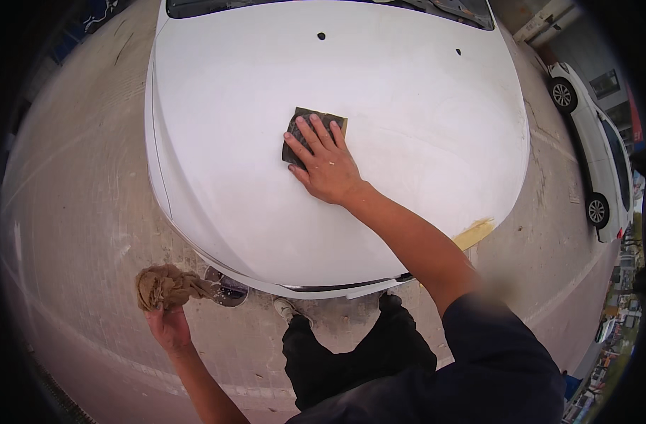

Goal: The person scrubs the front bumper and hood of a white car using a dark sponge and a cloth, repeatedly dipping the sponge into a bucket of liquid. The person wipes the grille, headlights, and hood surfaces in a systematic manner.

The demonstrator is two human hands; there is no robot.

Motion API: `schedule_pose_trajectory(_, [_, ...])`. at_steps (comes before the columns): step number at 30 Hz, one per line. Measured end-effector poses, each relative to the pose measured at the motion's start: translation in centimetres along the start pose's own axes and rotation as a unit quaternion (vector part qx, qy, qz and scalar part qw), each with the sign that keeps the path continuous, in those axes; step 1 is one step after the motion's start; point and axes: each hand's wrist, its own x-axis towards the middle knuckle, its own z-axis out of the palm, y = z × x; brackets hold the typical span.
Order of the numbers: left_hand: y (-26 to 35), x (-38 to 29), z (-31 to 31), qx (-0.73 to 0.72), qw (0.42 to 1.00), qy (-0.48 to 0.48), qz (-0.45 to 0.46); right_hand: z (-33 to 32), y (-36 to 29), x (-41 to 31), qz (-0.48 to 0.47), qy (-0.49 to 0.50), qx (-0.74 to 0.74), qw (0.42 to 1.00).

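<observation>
My right hand [328,164] lies palm down with fingers spread, pressing a dark abrasive sheet [295,153], probably sandpaper, against a white car hood [238,106]. A tan edge of the sheet shows past the fingertips. The hood looks matte, with faint smears. Out to the left, my left hand [169,326] grips a crumpled brown cloth [166,286] above the ground, off the hood's front corner. Behind the cloth's trailing end is a dark rounded container or surface [233,297] with whitish spots; the cloth partly covers it.
Yellowish tape or paper [476,233] sits at the hood's front right edge. Two dark openings, one being the left opening [321,36], lie near the windshield. A white car [593,138] is parked at right. My shoe [287,310] stands on paving [89,212] near the front bumper.
</observation>
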Motion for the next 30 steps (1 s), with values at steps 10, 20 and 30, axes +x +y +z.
schedule_pose_trajectory(10, [-3.1,11.3,48.2,-0.05,0.983,-0.155,0.078,-9.4,38.4,-15.8,0.275,0.119,-0.053,0.953])
schedule_pose_trajectory(20, [-24.2,15.9,73.9,0.484,0.813,-0.285,0.152,-7.8,26.8,-18.5,-0.068,0.038,0.234,0.969])
schedule_pose_trajectory(30, [-40.5,13.8,73.4,0.763,0.515,-0.236,0.31,-11.9,49.1,-22.6,0.455,0.202,-0.022,0.867])
